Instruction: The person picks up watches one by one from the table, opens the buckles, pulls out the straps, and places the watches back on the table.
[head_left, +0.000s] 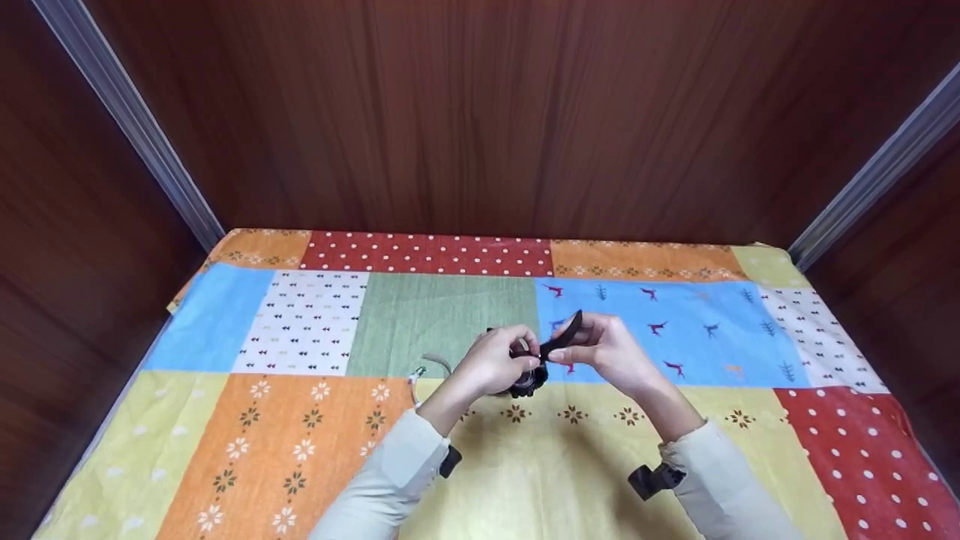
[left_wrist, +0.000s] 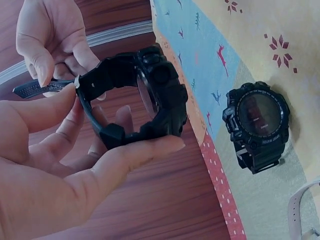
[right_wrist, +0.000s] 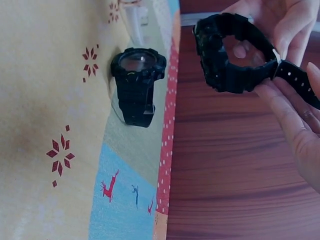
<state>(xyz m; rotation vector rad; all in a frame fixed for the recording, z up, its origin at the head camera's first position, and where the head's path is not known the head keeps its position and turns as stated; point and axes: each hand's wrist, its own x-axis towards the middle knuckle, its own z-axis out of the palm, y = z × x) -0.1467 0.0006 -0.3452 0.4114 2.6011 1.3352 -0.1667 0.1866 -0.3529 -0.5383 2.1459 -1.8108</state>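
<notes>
A black digital sport watch [left_wrist: 165, 85] is held up above the cloth, its band bent into a loop and its strap tail threaded at a metal buckle [left_wrist: 77, 81]. My left hand [head_left: 495, 364] grips it, thumb along the case and band, fingers by the buckle. With thumb and fingers, my right hand [head_left: 607, 349] pinches the holed strap tail [head_left: 564, 337], which points up and away in the head view. Beyond the held watch, a second black sport watch [left_wrist: 257, 127] lies on the cloth, mostly hidden behind my left hand in the head view.
Near that second watch lies a pale thin strap [left_wrist: 295, 212], left of my left hand in the head view. A patchwork cloth [head_left: 300, 450] covers the table. Dark wood panels [head_left: 465, 112] stand at the back and both sides.
</notes>
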